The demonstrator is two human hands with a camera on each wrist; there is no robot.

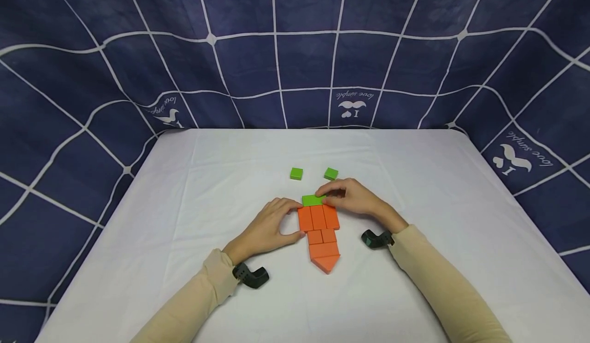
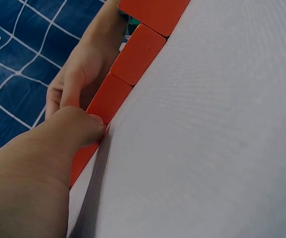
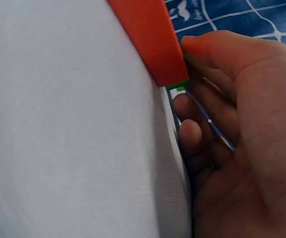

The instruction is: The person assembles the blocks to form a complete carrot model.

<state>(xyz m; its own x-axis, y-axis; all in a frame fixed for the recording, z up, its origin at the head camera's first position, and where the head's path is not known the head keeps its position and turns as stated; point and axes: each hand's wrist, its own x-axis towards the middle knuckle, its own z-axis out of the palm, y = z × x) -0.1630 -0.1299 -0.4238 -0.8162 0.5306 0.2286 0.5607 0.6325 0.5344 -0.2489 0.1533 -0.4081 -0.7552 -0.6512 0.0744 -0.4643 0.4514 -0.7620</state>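
Observation:
Orange blocks lie joined in an arrow-like shape: several long blocks [image 1: 318, 217] side by side, two small squares [image 1: 315, 237], a rectangle [image 1: 324, 250] and a triangle [image 1: 325, 263] at the near end. Against the far edge of the long ones lies a green rectangular block [image 1: 312, 200]. My right hand [image 1: 355, 197] pinches its right end between thumb and forefinger. At the left side of the shape, my left hand [image 1: 269, 225] has its thumb and fingertips spread, touching the corners of the leftmost long block. In the left wrist view, its thumb [image 2: 90, 121] presses an orange side [image 2: 112, 99].
Two small green square blocks, a left one [image 1: 296, 173] and a right one [image 1: 331, 173], lie beyond the shape. A white cloth [image 1: 221, 179] covers the table. Dark blue gridded fabric [image 1: 304, 61] hangs behind and at both sides. Each wrist wears a black device [image 1: 251, 276].

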